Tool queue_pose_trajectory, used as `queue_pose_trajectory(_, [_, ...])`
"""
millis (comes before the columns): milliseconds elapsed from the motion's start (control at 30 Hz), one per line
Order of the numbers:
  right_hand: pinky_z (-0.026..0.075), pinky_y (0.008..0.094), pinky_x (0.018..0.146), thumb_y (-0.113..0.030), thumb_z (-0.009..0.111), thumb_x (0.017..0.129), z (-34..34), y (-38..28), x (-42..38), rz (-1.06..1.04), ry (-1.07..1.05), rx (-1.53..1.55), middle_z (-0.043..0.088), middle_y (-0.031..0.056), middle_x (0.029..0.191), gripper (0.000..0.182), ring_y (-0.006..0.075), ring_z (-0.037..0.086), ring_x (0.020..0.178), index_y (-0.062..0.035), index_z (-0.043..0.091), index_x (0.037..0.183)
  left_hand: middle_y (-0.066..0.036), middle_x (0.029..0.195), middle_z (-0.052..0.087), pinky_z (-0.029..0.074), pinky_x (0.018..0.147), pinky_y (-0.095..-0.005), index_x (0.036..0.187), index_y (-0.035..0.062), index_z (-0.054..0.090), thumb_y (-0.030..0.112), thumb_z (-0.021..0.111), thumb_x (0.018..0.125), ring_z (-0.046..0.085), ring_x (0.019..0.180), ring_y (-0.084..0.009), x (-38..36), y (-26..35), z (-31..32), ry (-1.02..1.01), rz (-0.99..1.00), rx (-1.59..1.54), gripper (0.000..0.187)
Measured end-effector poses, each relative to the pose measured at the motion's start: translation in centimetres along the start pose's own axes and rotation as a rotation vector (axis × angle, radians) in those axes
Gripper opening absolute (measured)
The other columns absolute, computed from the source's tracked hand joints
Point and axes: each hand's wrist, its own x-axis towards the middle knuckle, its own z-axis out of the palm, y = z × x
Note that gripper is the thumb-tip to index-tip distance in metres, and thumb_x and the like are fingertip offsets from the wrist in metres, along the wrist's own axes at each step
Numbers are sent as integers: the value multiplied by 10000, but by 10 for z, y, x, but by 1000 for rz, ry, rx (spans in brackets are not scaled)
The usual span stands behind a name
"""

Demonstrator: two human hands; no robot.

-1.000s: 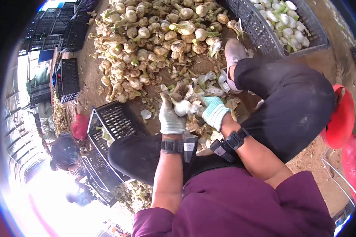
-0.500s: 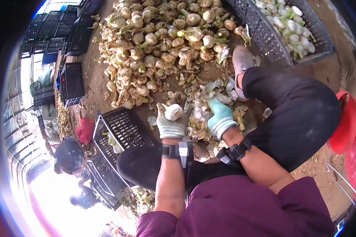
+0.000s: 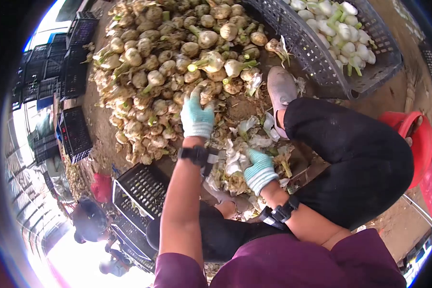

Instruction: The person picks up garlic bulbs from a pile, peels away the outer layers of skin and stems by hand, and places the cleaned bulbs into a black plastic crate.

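My left hand (image 3: 197, 116), in a pale green and white glove, reaches onto the near edge of a big heap of unpeeled garlic bulbs (image 3: 151, 62). Its fingers and thumb close round a brownish garlic bulb (image 3: 207, 90). My right hand (image 3: 260, 171), gloved the same way, is lower and to the right, over loose papery garlic skins (image 3: 236, 161). Its fingers are curled; whatever they hold, if anything, is hidden. Dark straps sit on both wrists.
A black crate (image 3: 317, 81) at upper right holds trimmed white garlic bulbs (image 3: 343, 33). Another black crate (image 3: 141, 189) stands left of my knee. More crates (image 3: 74, 134) line the left. A red plastic stool or bucket (image 3: 420, 149) is at right. Another person (image 3: 89, 221) is at lower left.
The white, cleaned garlic bulb has left my left hand. That hand has turned over and moved forward to the heap, onto another bulb. My right hand stays near the skins, slightly lower.
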Motion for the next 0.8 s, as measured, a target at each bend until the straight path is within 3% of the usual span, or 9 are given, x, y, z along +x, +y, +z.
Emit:
queue_pose_trajectory(67, [447, 360, 634, -115, 499, 728, -5, -16, 4, 165, -162, 58, 573, 177, 765, 163, 324, 552, 713, -45, 549, 866, -178, 1139, 442, 428, 776, -406, 1123, 85, 460, 176, 642, 640, 477, 983, -345, 17, -2, 14, -83, 62, 226, 525])
queue_pose_trajectory(200, [447, 371, 684, -179, 562, 695, 9, -12, 13, -63, -234, -339, 570, 178, 834, 249, 330, 553, 782, -43, 547, 902, -157, 1207, 390, 432, 770, -411, 1108, 77, 457, 187, 632, 649, 447, 1009, -373, 48, 5, 36, -349, -1, 648, 503])
queue_pose_trajectory(267, [429, 367, 742, -208, 544, 722, 18, -4, 17, 278, -241, -76, 571, 191, 810, 222, 336, 555, 799, -20, 543, 839, -171, 1103, 486, 439, 746, -395, 1085, 62, 468, 221, 611, 662, 506, 945, -336, 56, 0, 37, -303, 24, 673, 474])
queue_pose_trajectory(300, [446, 370, 690, -204, 519, 752, 20, 10, 16, 58, -222, -79, 573, 181, 815, 206, 327, 559, 787, -16, 544, 832, -173, 1028, 530, 450, 721, -393, 1106, 61, 462, 240, 620, 664, 533, 890, -323, 58, -3, 33, -323, -43, 478, 503])
queue_pose_trajectory(400, [473, 308, 551, -60, 460, 747, 15, 15, 27, 574, -37, 1027, 586, 149, 884, 237, 233, 581, 803, -13, 528, 969, -141, 907, 601, 466, 684, -336, 1122, 34, 481, 327, 609, 707, 586, 758, -236, 43, -23, 16, -388, -360, -173, 523])
queue_pose_trajectory(467, [475, 258, 574, 14, 464, 720, -2, -12, 28, -72, 185, 234, 576, 113, 911, 400, 182, 573, 775, -5, 438, 1118, -121, 906, 601, 462, 671, -277, 1101, 36, 508, 325, 588, 740, 574, 736, -170, -2, 7, -25, -479, -548, -731, 470])
queue_pose_trajectory(500, [472, 241, 609, 29, 509, 705, 15, 12, 36, -106, 161, 301, 563, 104, 932, 517, 184, 560, 745, -1, 346, 1195, -121, 912, 600, 454, 676, -254, 1090, 35, 516, 313, 569, 762, 568, 738, -156, -24, 9, -33, -510, -545, -695, 433])
queue_pose_trajectory(667, [450, 302, 627, -165, 532, 769, -2, 8, 23, -3, -158, 58, 571, 118, 762, 179, 202, 537, 670, -12, 527, 862, -124, 953, 582, 409, 780, -242, 1089, -2, 500, 270, 467, 844, 528, 872, -130, -129, 0, -43, -493, -339, -517, 368])
queue_pose_trajectory(800, [441, 349, 601, -150, 525, 751, -21, -27, -11, -414, -124, -88, 556, 198, 697, 172, 292, 545, 635, 19, 542, 774, -116, 1072, 501, 395, 831, -261, 1181, -17, 385, 166, 720, 608, 504, 926, -165, -181, 14, -55, -86, 7, -511, 689])
